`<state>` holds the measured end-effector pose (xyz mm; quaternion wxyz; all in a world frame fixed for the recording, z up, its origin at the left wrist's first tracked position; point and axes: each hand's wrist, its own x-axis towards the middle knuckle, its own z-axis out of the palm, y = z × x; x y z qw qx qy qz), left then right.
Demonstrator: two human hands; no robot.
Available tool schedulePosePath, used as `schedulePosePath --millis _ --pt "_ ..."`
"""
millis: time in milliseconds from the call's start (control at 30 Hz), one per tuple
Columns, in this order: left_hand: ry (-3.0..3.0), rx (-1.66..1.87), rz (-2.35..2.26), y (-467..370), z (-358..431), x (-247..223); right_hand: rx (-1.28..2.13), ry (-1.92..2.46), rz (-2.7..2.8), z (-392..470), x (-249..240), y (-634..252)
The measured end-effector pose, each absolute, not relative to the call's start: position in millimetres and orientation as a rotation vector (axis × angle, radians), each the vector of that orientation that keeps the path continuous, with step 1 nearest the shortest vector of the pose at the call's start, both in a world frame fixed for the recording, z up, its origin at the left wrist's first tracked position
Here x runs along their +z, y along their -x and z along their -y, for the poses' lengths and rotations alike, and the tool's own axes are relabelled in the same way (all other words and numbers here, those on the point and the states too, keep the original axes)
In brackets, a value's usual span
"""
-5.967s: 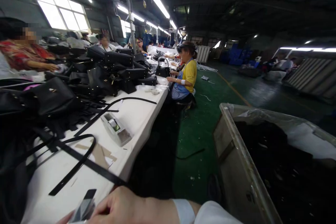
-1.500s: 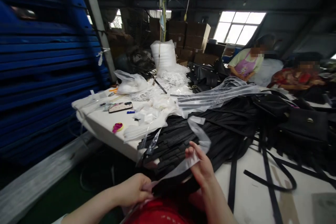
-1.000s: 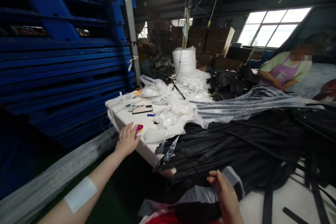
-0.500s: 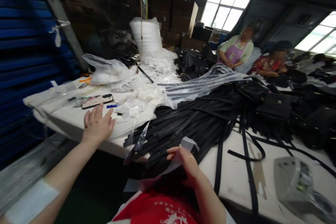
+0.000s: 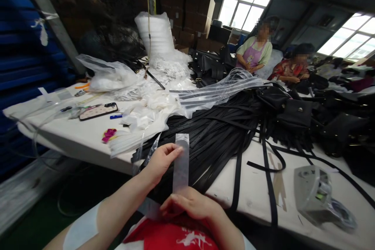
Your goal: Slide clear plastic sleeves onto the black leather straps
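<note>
A narrow translucent plastic sleeve [image 5: 181, 172] stands upright in front of me, with a grey rounded shape showing through near its top. My left hand [image 5: 159, 162] pinches its edge close to the upper end, between thumb and fingertips. Lower down, my right hand [image 5: 190, 203] is closed around the same sleeve; its fingers are partly hidden. Another length of the plastic pokes out to the left of my right hand. Just behind the sleeve lies a thick spread of black straps [image 5: 211, 129].
On the table's left are a phone [image 5: 99, 111], a blue marker [image 5: 116, 116], a magenta scrap [image 5: 109, 135] and piled white plastic sleeves [image 5: 146, 115]. Filled sleeves [image 5: 216, 93] cross the straps. A grey tape dispenser [image 5: 312, 189] and black bags [image 5: 295, 113] stand right. Two people sit beyond.
My left hand has come from beside the phone to the top of the sleeve. My right hand has slid lower along it. The magenta scrap now shows on the table.
</note>
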<state>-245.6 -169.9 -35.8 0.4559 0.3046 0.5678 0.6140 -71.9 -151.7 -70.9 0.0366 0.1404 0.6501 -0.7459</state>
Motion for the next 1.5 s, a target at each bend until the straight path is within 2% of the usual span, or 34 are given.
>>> schedulePosePath --millis 133,267,367,500,700,900,1233,1500 --pt "-0.875 1.626 -1.537 255.4 172.2 -21.4 -2.104 -0.426 -2.237 150.6 -75.2 67.1" --pt "-1.051 1.594 -1.529 254.1 181.4 -15.7 -1.999 -0.438 -2.466 145.4 -75.2 67.3" --pt "-1.181 1.473 -1.443 248.0 189.1 -19.4 -2.202 -0.634 -2.622 139.7 -74.5 70.3" --pt "-1.357 1.372 -1.486 246.2 194.7 -27.3 -2.453 -0.906 -2.519 134.8 -78.1 71.7" --pt "-1.503 1.330 -1.660 256.8 194.3 -28.7 -2.455 -0.896 -2.427 138.0 -87.3 70.2" --pt "-1.409 1.298 -1.516 257.6 196.5 -26.6 -2.482 -0.937 -2.417 136.9 -82.4 68.8" --pt "-1.820 1.102 -1.600 281.0 196.1 -18.1 -2.518 -1.002 -2.400 135.5 -80.1 63.1" --pt "-1.563 1.247 -1.302 270.0 195.7 -17.0 -2.574 -0.909 -2.395 133.7 -82.3 60.0"
